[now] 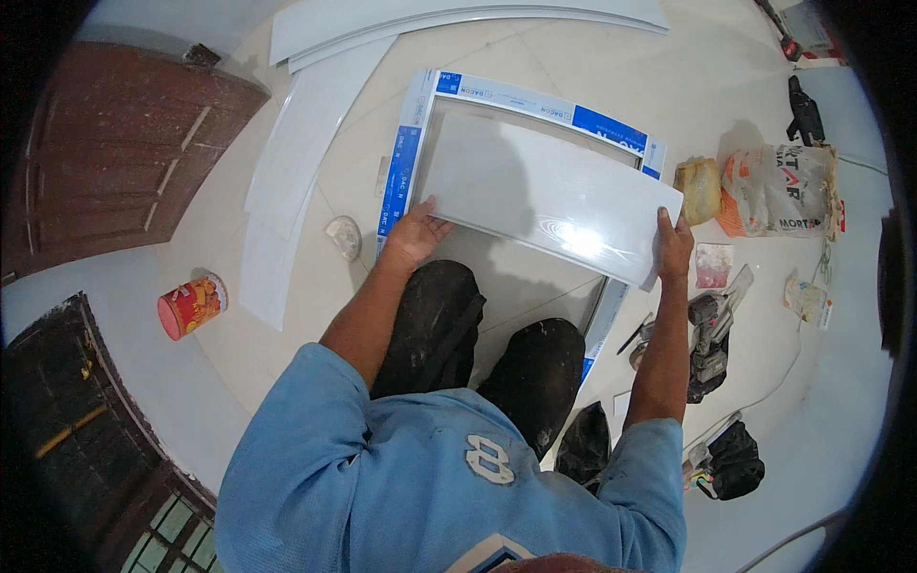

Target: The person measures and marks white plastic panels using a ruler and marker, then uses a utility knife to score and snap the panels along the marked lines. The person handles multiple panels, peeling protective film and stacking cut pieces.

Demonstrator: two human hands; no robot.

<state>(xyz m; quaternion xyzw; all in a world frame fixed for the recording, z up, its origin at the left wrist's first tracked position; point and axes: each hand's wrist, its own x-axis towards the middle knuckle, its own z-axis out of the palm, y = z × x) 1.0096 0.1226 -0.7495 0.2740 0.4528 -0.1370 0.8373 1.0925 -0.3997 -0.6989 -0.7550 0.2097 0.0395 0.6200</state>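
A glossy white panel [544, 186] lies tilted between my two hands, over a rectangular white frame [608, 128] with blue-and-white protective film. My left hand [417, 234] is closed at the panel's near left corner, its fingers partly under the edge. On the opposite side my right hand [674, 241] grips the short right edge, thumb on top and the other fingers mostly hidden below. Along the far side a gap shows between panel and frame. The panel covers part of the frame's right side. My knees are at the frame's near side.
Long white panels [315, 124] lie at the far left, near a brown door [124, 143]. A red tin [191, 306] stands at left. To the right are a printed sack [783, 191], power tools [709, 344], a black bag [735, 460] and a thin cable [783, 377].
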